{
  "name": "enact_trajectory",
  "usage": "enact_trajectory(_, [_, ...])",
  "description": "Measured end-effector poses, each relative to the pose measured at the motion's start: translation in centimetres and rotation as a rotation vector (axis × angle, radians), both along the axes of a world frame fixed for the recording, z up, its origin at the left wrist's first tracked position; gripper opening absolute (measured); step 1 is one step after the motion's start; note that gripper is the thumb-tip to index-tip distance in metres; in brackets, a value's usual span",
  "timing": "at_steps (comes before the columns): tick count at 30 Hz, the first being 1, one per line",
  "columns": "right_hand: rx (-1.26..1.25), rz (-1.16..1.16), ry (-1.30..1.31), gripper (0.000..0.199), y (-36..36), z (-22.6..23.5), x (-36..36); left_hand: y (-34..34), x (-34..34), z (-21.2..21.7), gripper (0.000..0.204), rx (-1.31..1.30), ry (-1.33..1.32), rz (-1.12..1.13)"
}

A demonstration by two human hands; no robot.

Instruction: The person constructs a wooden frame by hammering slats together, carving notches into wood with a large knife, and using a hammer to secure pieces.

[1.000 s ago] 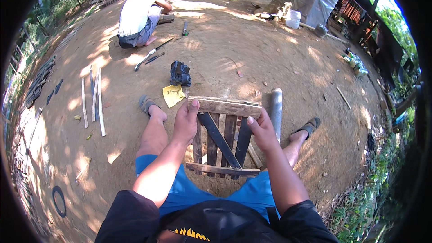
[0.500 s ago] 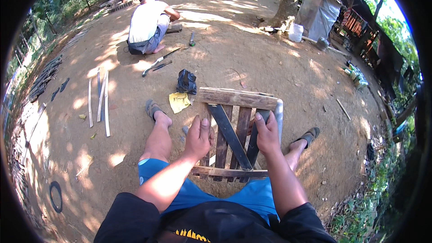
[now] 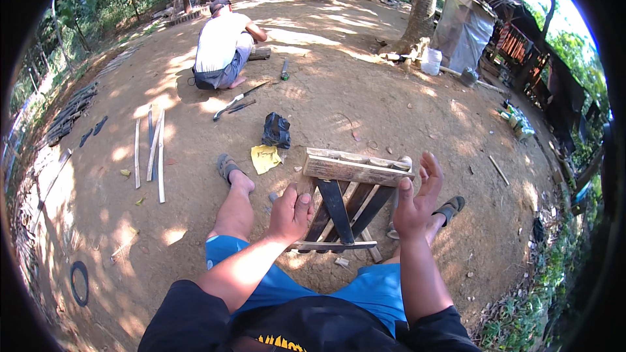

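Note:
Between my legs a slatted wooden frame point(image 3: 357, 170) stands tilted, its thick double top rail towards the far side. Two flat black strips, one of them a slanting strip point(image 3: 336, 212), run down from that rail among the brown slats. At the frame's left side my left hand point(image 3: 290, 214) is closed, thumb up, around its edge; the fingertips are partly hidden. Beyond the right end of the rail, my right hand point(image 3: 417, 205) is raised with fingers apart and nothing in it. A pale round-ended post point(image 3: 405, 161) shows beside the frame's right end.
Ahead lie a black plastic bag point(image 3: 276, 130), a yellow cloth point(image 3: 265, 158) and a long blade point(image 3: 238, 101). Several thin strips point(image 3: 162, 156) lie to the left. Another person point(image 3: 222, 45) squats farther off by a log. A tree point(image 3: 420, 13) and a shed point(image 3: 464, 26) stand at the back right.
The frame has tipped and shifted slightly right, showing both boards of its top rail. My right hand has let go of the black strip, moved right and spread its fingers. My left hand stays closed.

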State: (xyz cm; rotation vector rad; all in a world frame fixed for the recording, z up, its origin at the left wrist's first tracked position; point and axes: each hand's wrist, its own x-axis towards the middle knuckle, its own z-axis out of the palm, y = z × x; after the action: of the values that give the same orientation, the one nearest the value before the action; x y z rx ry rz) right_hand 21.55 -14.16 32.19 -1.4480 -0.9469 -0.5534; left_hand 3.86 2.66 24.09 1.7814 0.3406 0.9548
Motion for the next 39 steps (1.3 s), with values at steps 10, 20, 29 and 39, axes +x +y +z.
enact_trajectory(10, [-0.554, 0.244, -0.379, 0.018, 0.6, 8.9, -5.5, -1.9, -1.9, 0.2, 0.021, 0.213, 0.028, 0.066])
enact_trajectory(20, [-0.411, 0.286, 0.063, 0.017, 2.8, 7.9, -4.5, -0.5, -1.6, -1.3, 0.021, 0.213, 0.018, 0.126])
enact_trajectory(29, [-0.187, -0.091, 0.328, 0.032, -3.9, -1.2, 4.3, 6.7, -1.4, 0.7, 0.034, -0.474, -0.248, 0.275])
enact_trajectory(39, [-0.691, -0.14, 0.78, 0.024, -11.0, -16.2, 2.2, 9.5, -2.1, 0.9, 0.036, -0.809, -0.344, 0.429])
